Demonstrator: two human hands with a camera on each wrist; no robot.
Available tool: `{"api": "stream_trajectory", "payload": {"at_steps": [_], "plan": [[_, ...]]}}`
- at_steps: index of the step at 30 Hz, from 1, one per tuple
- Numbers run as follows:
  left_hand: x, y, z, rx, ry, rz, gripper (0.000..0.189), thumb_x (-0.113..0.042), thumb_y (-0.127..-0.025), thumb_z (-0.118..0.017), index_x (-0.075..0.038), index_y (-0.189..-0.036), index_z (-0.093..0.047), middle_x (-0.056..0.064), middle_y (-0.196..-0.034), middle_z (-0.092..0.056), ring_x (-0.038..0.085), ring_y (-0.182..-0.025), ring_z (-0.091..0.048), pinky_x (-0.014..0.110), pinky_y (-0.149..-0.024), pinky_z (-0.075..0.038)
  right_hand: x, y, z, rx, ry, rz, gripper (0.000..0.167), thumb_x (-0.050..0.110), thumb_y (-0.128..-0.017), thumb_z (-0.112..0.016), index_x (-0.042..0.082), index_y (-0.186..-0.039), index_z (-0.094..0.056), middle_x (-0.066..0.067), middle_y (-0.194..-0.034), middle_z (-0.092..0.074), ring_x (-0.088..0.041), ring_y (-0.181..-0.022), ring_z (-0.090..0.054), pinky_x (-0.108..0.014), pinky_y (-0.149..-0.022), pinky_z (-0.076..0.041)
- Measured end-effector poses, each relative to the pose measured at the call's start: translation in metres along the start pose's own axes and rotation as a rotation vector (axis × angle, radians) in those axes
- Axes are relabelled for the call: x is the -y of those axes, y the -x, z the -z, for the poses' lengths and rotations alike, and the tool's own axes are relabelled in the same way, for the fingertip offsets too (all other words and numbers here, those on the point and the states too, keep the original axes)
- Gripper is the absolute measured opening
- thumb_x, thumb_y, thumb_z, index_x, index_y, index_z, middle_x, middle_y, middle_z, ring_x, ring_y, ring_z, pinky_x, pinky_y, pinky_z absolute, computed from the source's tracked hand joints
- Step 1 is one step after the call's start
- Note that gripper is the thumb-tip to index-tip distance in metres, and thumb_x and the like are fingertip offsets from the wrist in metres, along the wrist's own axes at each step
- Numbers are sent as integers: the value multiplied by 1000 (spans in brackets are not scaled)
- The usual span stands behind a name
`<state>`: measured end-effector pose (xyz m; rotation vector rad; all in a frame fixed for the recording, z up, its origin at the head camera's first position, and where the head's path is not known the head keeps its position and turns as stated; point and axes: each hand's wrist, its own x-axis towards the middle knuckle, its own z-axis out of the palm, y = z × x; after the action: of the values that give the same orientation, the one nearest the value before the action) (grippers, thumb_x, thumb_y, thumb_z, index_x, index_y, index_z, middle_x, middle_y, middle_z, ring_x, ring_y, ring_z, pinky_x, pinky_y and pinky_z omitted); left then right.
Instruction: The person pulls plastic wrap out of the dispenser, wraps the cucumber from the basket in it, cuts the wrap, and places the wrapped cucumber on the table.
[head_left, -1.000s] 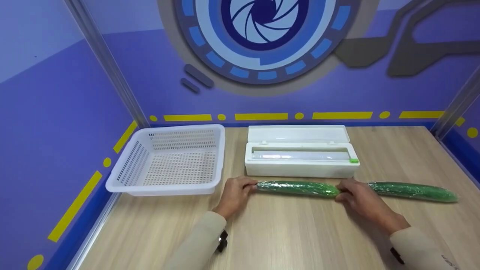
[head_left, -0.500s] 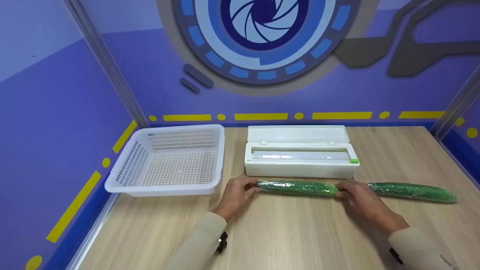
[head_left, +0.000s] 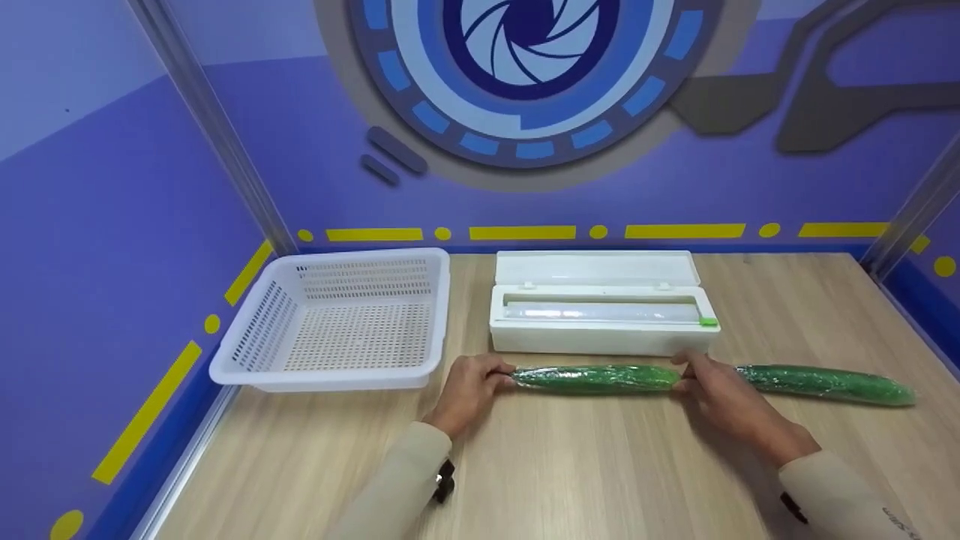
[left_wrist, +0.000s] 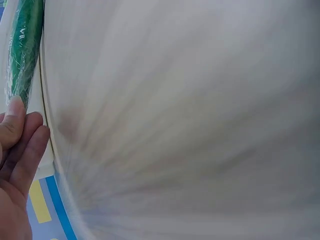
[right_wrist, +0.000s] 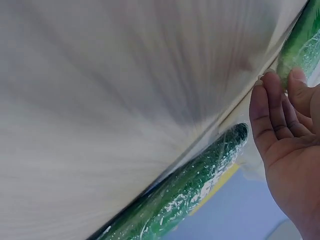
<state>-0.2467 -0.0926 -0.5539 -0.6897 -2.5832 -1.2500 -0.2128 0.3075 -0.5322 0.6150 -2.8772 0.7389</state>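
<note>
A cucumber (head_left: 596, 379) wrapped in clear film lies crosswise in front of the white cling film box (head_left: 604, 341). My left hand (head_left: 469, 390) pinches its left end between thumb and fingers; the left wrist view shows the thumb on the wrapped tip. At the paler right end, my right hand (head_left: 727, 401) has its thumb and fingertips on either side of the tip, index finger raised in the head view. A second wrapped cucumber (head_left: 829, 382) lies farther right, its near end beside my right hand; its glossy film shows in the right wrist view.
A white perforated basket (head_left: 330, 379) stands at the left with nothing in it. The box's lid (head_left: 596, 268) is tipped back, exposing a roll of film (head_left: 600, 311) and a green slider (head_left: 707, 322). Blue printed walls bound the wooden table (head_left: 585, 472).
The cucumber between my hands has shifted very slightly toward me and turned a little. My right index finger has lifted at its right end. The left hand has hardly moved.
</note>
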Motion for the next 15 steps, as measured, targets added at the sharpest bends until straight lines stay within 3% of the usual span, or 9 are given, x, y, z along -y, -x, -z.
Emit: {"api": "stream_trajectory", "payload": {"at_steps": [4, 11, 15], "plan": [[1, 1, 1, 15, 35, 25, 9, -9, -90, -81, -5, -98, -83, 1, -96, -80, 14, -90, -74, 30, -83, -59, -1, 1, 1, 4, -8, 23, 11, 3, -103, -67, 10, -110, -61, 8, -94, -64, -11, -88, -61, -42, -77, -55], [-2, 1, 4, 64, 132, 130, 11, -5, -93, -78, -2, -103, -82, 3, -94, -79, 13, -81, -71, 23, -70, -59, -2, -1, 1, -14, -34, 56, 19, 6, -92, -82, 10, -106, -70, 8, -93, -67, -10, -85, -62, -39, -76, -56], [-2, 0, 4, 83, 105, 138, 11, -7, -95, -76, -3, -104, -81, 0, -94, -77, 8, -80, -67, 22, -70, -57, -2, -2, 2, -16, -33, 43, 15, 4, -94, -79, 12, -104, -72, 10, -93, -68, -9, -87, -64, -40, -79, -57]]}}
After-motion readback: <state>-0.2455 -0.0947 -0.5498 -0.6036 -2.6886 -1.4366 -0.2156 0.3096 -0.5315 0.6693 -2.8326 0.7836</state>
